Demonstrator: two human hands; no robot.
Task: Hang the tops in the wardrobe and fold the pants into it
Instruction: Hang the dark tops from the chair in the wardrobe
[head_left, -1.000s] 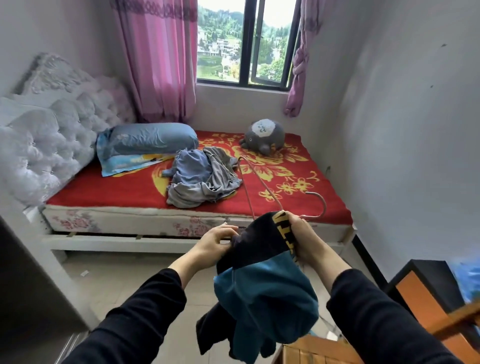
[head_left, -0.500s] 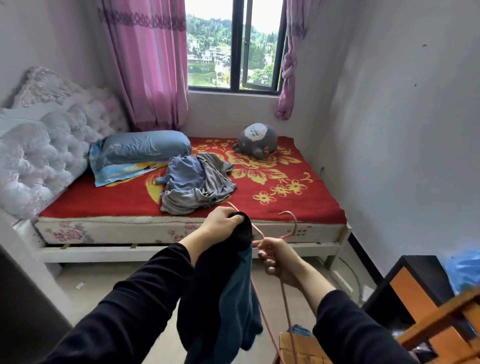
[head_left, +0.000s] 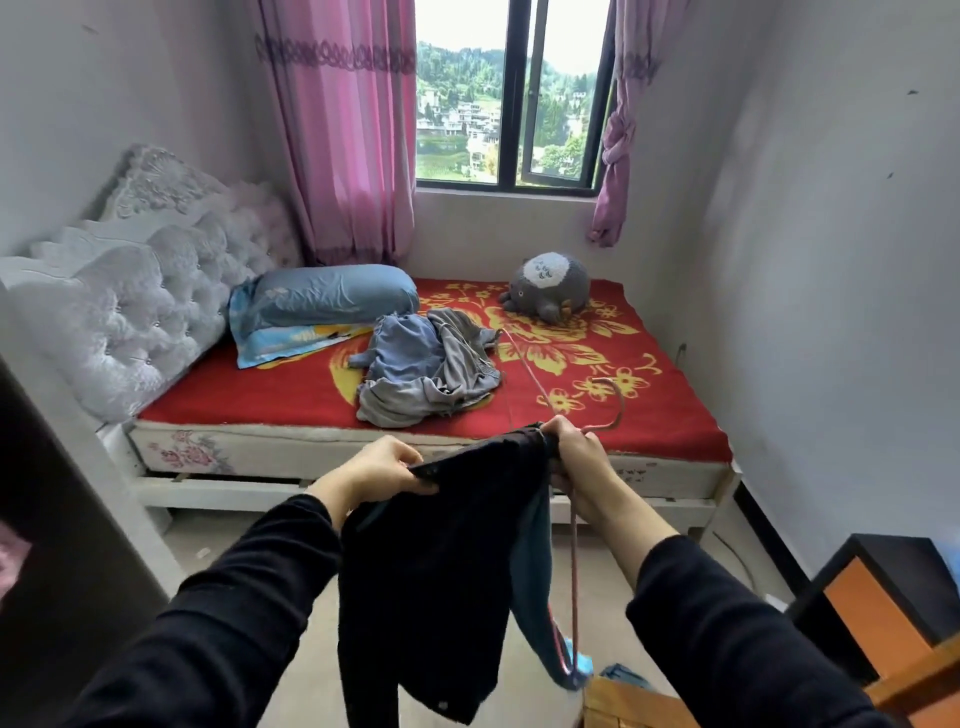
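A black top with a teal lining (head_left: 436, 571) hangs in front of me, spread between both hands. My left hand (head_left: 382, 467) grips its upper edge on the left. My right hand (head_left: 574, 462) grips the other end of that edge together with a thin pink wire hanger (head_left: 574, 571); the hook curves up past my fingers and one arm runs down beside the cloth. A heap of grey and blue clothes (head_left: 426, 371) lies on the red flowered bed (head_left: 260, 395). A dark wardrobe panel (head_left: 57, 519) stands at my left.
A blue pillow (head_left: 332, 299) and a grey plush toy (head_left: 550, 286) sit at the far end of the bed. A black and orange cabinet (head_left: 878, 608) and a wooden frame (head_left: 623, 701) stand at the lower right. Bare floor lies between me and the bed.
My hands have moved apart and stretched the top's upper edge wide. My right hand now grips the top together with the hanger, whose hook points up instead of toward me.
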